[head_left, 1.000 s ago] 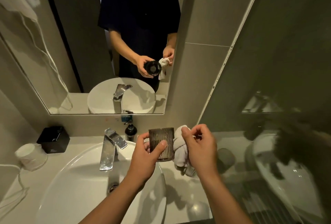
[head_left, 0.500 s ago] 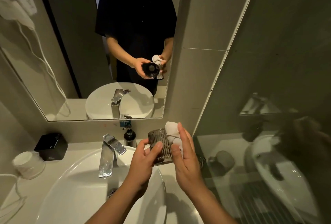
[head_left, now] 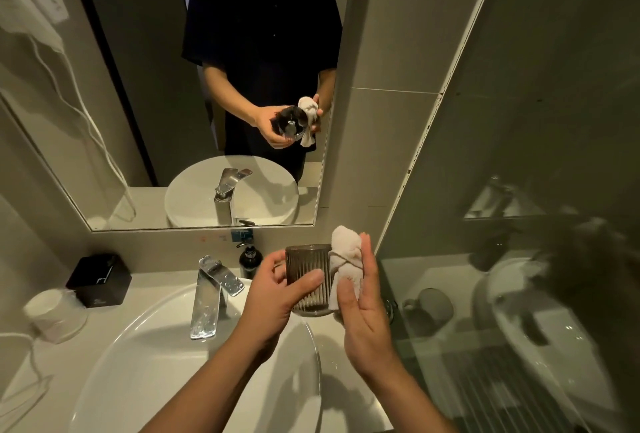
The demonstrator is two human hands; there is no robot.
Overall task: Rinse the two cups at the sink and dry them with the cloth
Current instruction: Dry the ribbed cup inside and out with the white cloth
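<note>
A dark ribbed cup (head_left: 306,261) is held above the right rim of the white sink (head_left: 138,363), tilted with its mouth away from me. My left hand (head_left: 277,297) grips the cup, thumb across its side. My right hand (head_left: 360,311) presses a bunched white cloth (head_left: 344,259) against the cup's right side. A second cup is not clearly in view; a dark cup-like shape (head_left: 431,304) shows at or behind the glass on the right, and I cannot tell which.
A chrome faucet (head_left: 214,294) stands at the sink's back, a dark pump bottle (head_left: 250,259) behind it. A black box (head_left: 98,280) and a wrapped white roll (head_left: 55,315) sit on the left counter. A glass partition (head_left: 519,190) closes the right side; a mirror (head_left: 156,86) hangs above.
My right hand brought the cloth up from beside the cup and now holds it flat against the cup's right side. The cup stayed in my left hand.
</note>
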